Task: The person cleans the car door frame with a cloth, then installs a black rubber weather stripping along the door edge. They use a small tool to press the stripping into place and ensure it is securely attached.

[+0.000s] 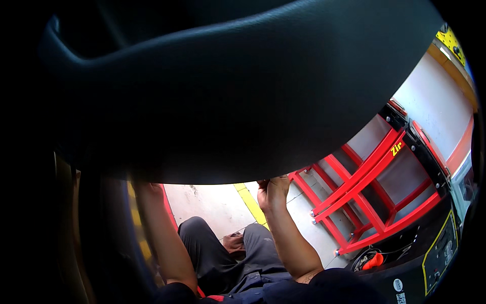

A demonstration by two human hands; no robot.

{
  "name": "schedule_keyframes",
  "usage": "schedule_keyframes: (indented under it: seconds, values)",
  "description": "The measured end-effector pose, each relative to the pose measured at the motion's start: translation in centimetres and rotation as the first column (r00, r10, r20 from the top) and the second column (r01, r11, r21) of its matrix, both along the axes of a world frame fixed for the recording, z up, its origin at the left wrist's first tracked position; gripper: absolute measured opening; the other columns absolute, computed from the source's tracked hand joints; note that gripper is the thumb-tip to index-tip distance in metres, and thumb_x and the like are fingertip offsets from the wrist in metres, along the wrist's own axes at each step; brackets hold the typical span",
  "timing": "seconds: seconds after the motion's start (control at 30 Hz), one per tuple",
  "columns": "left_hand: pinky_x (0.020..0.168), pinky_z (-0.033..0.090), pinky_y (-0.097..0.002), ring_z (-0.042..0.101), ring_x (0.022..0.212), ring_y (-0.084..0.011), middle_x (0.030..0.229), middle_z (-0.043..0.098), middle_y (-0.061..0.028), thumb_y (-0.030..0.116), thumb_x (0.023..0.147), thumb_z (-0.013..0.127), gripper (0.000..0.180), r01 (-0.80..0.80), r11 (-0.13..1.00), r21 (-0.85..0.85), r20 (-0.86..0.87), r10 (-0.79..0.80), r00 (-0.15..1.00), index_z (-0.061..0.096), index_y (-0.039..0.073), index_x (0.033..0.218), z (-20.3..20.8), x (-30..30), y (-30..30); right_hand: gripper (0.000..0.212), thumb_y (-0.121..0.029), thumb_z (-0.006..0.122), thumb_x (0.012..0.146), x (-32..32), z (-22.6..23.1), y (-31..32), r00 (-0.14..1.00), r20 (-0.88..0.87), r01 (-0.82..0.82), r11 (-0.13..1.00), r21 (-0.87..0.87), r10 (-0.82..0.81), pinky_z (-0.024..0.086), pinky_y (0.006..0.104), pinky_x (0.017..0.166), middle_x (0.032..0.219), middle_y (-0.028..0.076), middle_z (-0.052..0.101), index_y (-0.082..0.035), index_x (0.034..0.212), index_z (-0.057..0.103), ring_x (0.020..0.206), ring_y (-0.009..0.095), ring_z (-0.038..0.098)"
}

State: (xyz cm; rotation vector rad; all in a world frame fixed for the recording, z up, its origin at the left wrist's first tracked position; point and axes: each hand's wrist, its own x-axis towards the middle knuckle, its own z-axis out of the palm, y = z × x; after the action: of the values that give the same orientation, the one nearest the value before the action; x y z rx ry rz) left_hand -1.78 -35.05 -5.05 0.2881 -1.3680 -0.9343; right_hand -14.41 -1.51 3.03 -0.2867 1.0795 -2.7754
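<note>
your right hand (274,192) is up at the lower edge of a large, smooth black panel (243,101); its fingers look curled, but their tips are hidden, so you cannot tell whether they grip anything. your left hand (153,191) reaches up near the same edge, further left, in shadow; whether its fingers are open or closed cannot be told. the panel fills most of the upper view and hides whatever is behind it. with both hands at its edge, the work seems to be under way, but what is done and what is left cannot be judged from here. below are your dark trousers (202,240), knees apart, over a pale floor (195,205) with a yellow stripe (249,202). to the right stands a red metal frame (374,215); nearer you is a black box (412,276) with an orange piece (373,261) beside it.
</note>
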Motion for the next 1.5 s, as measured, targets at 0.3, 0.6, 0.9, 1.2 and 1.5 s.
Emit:
schedule_keyframes:
  seconds: [0.3,0.6,0.9,1.2,1.5]
  values:
    - [0.088,0.060,-0.0331,0.072,0.106,-0.0296,0.115,0.075,-0.0146,0.018,0.098,0.071,0.030,0.177,0.979,0.102,-0.131,-0.163,0.978,0.069,0.004,0.124,0.0,-1.5,-0.4,0.006,-0.013,0.067,0.101,-0.3,-0.3,0.1,0.998,0.056,0.030,0.999,0.026,-0.031,0.059,0.0294,0.062,0.100,0.006,0.074,-0.009,0.104,0.066,0.092,0.018,0.075]
    - [0.110,0.052,-0.0442,0.064,0.127,-0.0278,0.136,0.067,-0.0102,0.039,0.107,0.057,0.047,0.487,0.827,0.281,-0.430,-0.345,0.834,0.063,0.004,0.138,-1.0,-2.9,0.0,0.022,-0.026,0.064,0.105,0.7,0.5,-0.4,0.999,-0.039,0.010,0.989,0.147,-0.005,0.064,0.0340,0.059,0.101,0.011,0.075,-0.004,0.108,0.063,0.089,0.021,0.077]
    - [0.103,0.057,-0.0428,0.066,0.123,-0.0267,0.128,0.071,-0.0091,0.041,0.109,0.051,0.047,0.786,0.551,0.280,-0.757,-0.377,0.534,0.065,0.004,0.134,2.3,-2.3,0.3,0.023,-0.023,0.066,0.104,0.9,1.5,-1.2,0.998,-0.029,0.056,0.980,0.193,-0.051,0.066,0.0343,0.061,0.093,0.013,0.075,-0.001,0.109,0.063,0.086,0.021,0.077]
    - [0.087,0.063,-0.0363,0.072,0.108,-0.0227,0.112,0.075,-0.0086,0.041,0.109,0.052,0.044,0.885,0.461,0.066,-0.730,-0.582,0.358,0.071,0.005,0.124,0.1,-2.8,-2.0,0.017,-0.014,0.068,0.100,1.0,1.2,-1.9,0.989,-0.146,0.001,0.973,0.232,0.034,0.066,0.0344,0.061,0.094,0.014,0.075,0.003,0.099,0.072,0.082,0.021,0.076]
    - [0.087,0.064,-0.0363,0.073,0.107,-0.0220,0.112,0.075,-0.0091,0.042,0.109,0.050,0.046,0.912,0.411,-0.020,-0.736,-0.624,0.264,0.069,0.004,0.126,0.1,-2.9,-0.7,0.022,-0.018,0.063,0.104,1.2,-0.5,-4.8,0.971,-0.214,-0.067,0.982,0.179,0.105,0.065,0.0344,0.057,0.093,0.012,0.073,0.002,0.113,0.065,0.076,0.022,0.075]
